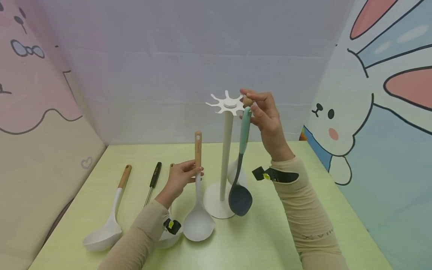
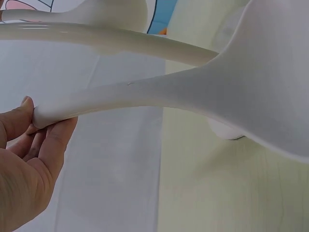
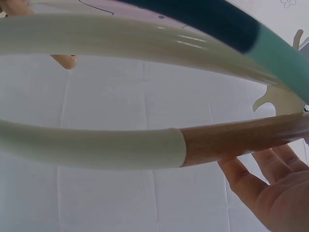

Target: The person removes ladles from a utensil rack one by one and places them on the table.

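In the head view my left hand (image 1: pixel 183 176) pinches a white ladle (image 1: pixel 198 221) where its wooden handle meets the neck; the bowl hangs down in front of a white utensil stand (image 1: pixel 225 150). My right hand (image 1: pixel 268 118) is up at the stand's hooked top, its fingers around the end of a wooden-handled white utensil (image 3: pixel 231 140). The head of that utensil shows only partly, behind a dark ladle with a green handle (image 1: pixel 245 129), so its kind is unclear. This dark ladle hangs beside the right fingers at the hooks; whether they touch it I cannot tell.
At the left of the table (image 1: pixel 270 240) lies another white ladle with a wooden handle (image 1: pixel 104 234). A black-handled utensil (image 1: pixel 155 174) lies nearer the middle. Behind my left forearm is a further white utensil (image 1: pixel 168 240), partly hidden. Cartoon-printed sheets stand on both sides.
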